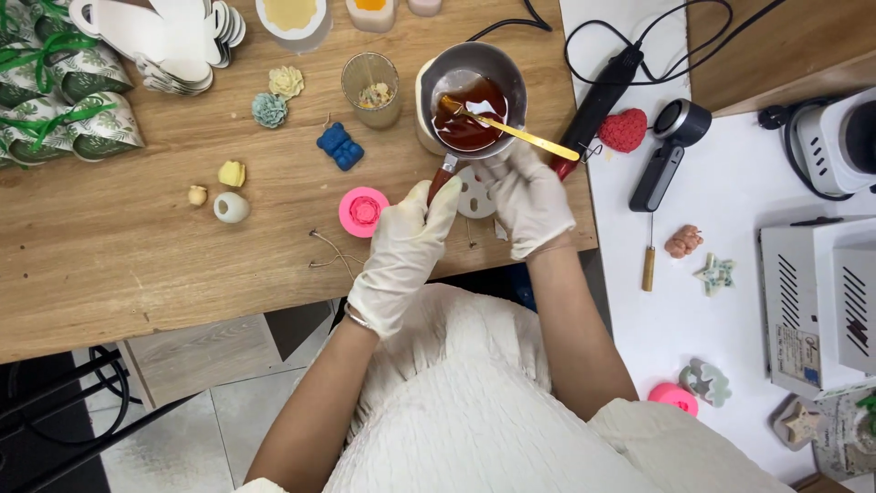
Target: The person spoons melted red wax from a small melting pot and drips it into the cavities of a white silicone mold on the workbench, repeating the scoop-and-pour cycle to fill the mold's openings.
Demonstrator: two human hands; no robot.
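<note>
Worktop [137, 256] of wood fills the left, a white one beside it. Three leaf-print packages [55, 100] with green ribbon sit top left. Centre stage, one steel pot [474, 96] of brown liquid; left hand [406, 251] grips clenched on its red handle [443, 178], right hand [529, 196] grasping a gold stick [520, 132] dipped in it. Just left, one glass [370, 87]. Smaller now: one pink mould [363, 212], one blue bear [339, 146], two flowers [276, 96], one red heart [623, 130].

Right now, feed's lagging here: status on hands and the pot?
Left hand grips metal pot handle. Right hand holds yellow stick in brown liquid. Nothing blocking.
</note>
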